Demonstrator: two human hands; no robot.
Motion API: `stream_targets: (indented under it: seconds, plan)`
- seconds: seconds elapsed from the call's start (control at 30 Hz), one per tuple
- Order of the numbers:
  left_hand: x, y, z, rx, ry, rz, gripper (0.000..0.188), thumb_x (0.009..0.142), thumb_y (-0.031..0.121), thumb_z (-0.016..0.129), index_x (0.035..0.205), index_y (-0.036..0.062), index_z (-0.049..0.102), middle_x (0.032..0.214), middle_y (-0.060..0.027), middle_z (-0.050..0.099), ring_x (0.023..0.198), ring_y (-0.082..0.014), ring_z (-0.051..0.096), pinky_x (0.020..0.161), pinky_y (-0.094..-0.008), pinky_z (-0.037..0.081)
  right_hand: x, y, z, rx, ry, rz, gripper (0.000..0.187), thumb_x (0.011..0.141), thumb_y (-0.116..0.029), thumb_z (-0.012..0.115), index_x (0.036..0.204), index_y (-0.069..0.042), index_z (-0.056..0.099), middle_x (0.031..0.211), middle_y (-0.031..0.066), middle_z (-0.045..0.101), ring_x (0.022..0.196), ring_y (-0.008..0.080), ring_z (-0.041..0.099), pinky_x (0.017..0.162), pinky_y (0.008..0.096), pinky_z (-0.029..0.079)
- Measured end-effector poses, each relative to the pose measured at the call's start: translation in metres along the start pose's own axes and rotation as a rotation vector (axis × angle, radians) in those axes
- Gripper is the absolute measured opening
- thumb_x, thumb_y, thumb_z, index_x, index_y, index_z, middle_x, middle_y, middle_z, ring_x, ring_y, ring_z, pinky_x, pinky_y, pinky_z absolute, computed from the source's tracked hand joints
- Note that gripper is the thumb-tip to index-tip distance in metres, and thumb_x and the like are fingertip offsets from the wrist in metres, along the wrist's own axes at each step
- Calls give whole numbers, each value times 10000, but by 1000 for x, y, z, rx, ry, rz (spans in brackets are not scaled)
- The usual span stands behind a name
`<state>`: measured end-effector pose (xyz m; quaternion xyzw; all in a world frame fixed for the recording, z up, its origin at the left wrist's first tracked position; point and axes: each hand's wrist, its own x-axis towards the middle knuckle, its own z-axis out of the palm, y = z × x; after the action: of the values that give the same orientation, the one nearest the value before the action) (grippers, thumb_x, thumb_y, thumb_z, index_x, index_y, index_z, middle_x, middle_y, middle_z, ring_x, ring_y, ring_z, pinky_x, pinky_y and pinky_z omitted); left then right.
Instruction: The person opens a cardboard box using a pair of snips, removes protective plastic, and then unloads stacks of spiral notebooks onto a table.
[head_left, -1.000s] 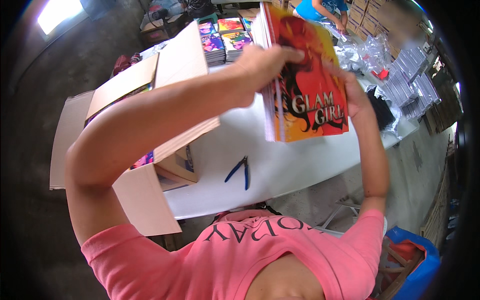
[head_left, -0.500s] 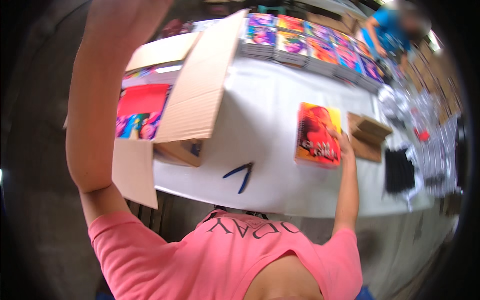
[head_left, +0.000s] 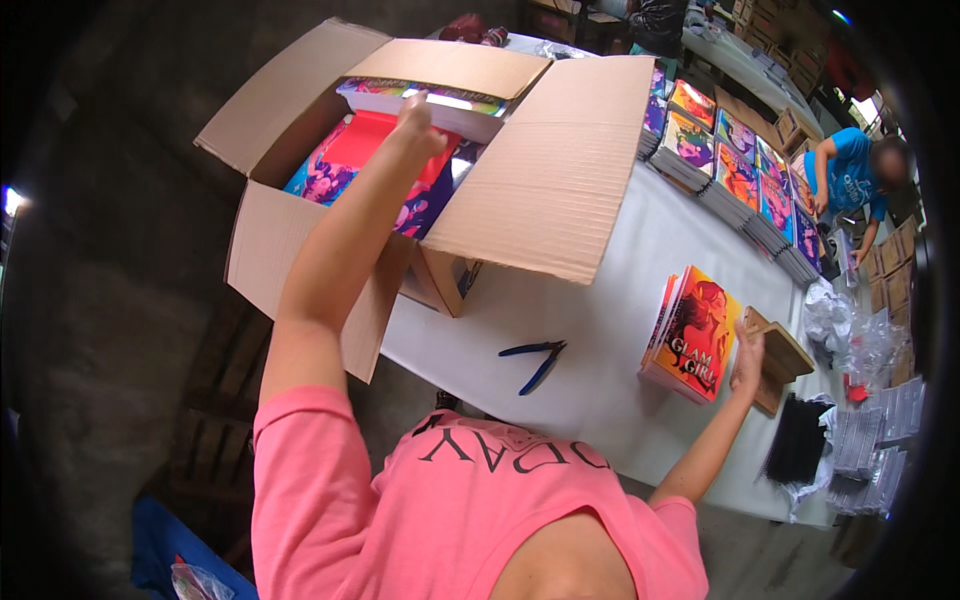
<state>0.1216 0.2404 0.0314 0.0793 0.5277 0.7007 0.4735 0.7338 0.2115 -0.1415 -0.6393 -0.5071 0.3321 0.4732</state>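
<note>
My left arm stretches across an open cardboard box (head_left: 545,165). My left hand (head_left: 415,130) hovers over or touches the red surface on top of the colourful notebooks (head_left: 325,178) in it; its fingers are bent and partly hidden, so a hold cannot be made out. On the white table, my right hand (head_left: 746,358) grips the right edge of a small stack of notebooks (head_left: 692,335) with red and yellow illustrated covers. The stack leans slightly, its layers offset to the left. Blue-handled nippers (head_left: 538,362) lie between the box and this stack.
A folded piece of brown cardboard (head_left: 778,355) sits right of my right hand. Rows of stacked notebooks (head_left: 735,170) line the table's far side. Black spiral bindings (head_left: 797,440), grey bundles (head_left: 868,440) and clear plastic (head_left: 850,325) are at the right. A person in blue (head_left: 848,175) works beyond.
My left hand has come down from high up to the box. My right hand stays at the notebook stack, now at its side edge, and the stack looks tilted. The view has turned leftward.
</note>
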Motion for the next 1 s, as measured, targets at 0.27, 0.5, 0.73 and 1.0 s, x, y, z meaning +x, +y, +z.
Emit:
stream_targets:
  seconds: [0.27,0.5,0.73,1.0]
  plan:
    - [17,1,47,-253,64,13,441,864,287,391,1206,18,464,1217,-154,510,1070,-264,533,947,-441,394,-47,-126,4,455,95,-127,676,828,-270,634,1379,-57,306,1438,132,270,1329,241,257,1068,488,145]
    - [4,36,47,-137,171,-176,518,805,297,486,1240,19,432,1353,-172,379,1219,-316,382,998,-555,239,-100,-257,81,345,-245,-501,603,838,-244,603,1360,-74,355,1411,94,343,1308,243,313,1062,463,206]
    - [-2,7,-57,2024,-162,595,677,761,472,579,1250,19,458,1351,-168,333,1175,-368,402,905,-532,390,-110,-391,190,-288,-551,-1157,524,792,-151,643,1287,-149,471,1298,94,477,1178,272,474,985,388,369]
    - [2,71,-117,1859,-1127,1114,515,677,167,626,1160,2,558,1196,-142,545,953,-297,593,840,-375,481,-98,-422,362,-1111,-321,-1486,915,682,-139,689,1408,-373,182,1437,79,297,1292,282,339,1009,531,332]
